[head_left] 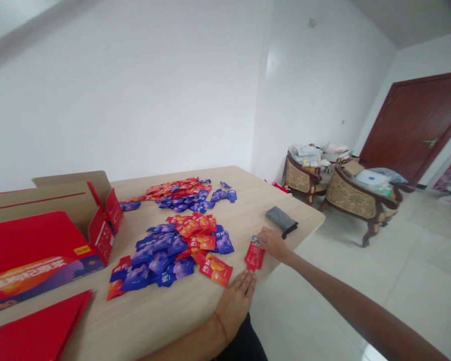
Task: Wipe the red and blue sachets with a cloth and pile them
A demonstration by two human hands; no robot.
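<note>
A red pouch (254, 256) with pale print and a greyish patch at its upper end lies flat near the table's right edge. My right hand (273, 244) has curled fingers closed on the pouch's upper right corner. From below, my left hand (237, 296) reaches in with fingers stretched out flat, the tips touching the pouch's lower end. Just left of it lies an orange-red sachet (214, 269) with mango pictures. Beyond that, a heap of purple sachets (160, 260) is mixed with several orange-red ones. A folded dark grey cloth-like item (281, 219) rests behind my right hand.
An open red carton (41, 250) stands on the left of the table (244, 193), with a red flat panel (33, 331) before it. More red and purple sachets (180, 193) are piled farther back. Two laden armchairs (355, 193) and a brown door (417, 115) are at right.
</note>
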